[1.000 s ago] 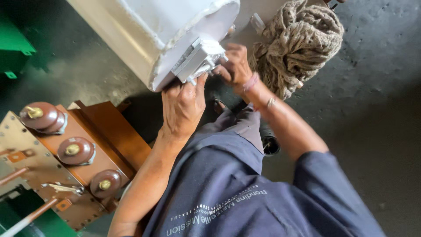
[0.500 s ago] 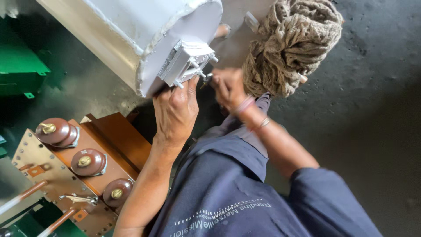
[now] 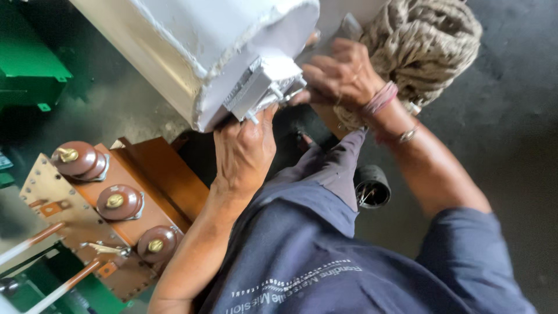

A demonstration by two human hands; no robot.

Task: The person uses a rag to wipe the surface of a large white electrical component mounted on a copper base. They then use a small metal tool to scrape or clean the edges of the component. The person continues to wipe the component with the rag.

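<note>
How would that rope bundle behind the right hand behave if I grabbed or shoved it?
The rope bundle is a loose tangle of pale fibre strands, so it would probably sag and deform rather than lift as one piece. Its rough, fuzzy surface suggests it would not slip. Lying heaped on the floor, it seems more likely to drag than roll.

Matt white paper-wrapped coil [image 3: 192,52], glossy brown insulators [image 3: 119,202], rough rope [image 3: 427,43]

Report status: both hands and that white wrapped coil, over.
Left hand pressed under the grey bracket at the white wrapped coil end. Right hand gripping the bracket's far side. Rope bundle close behind the right hand.
</note>
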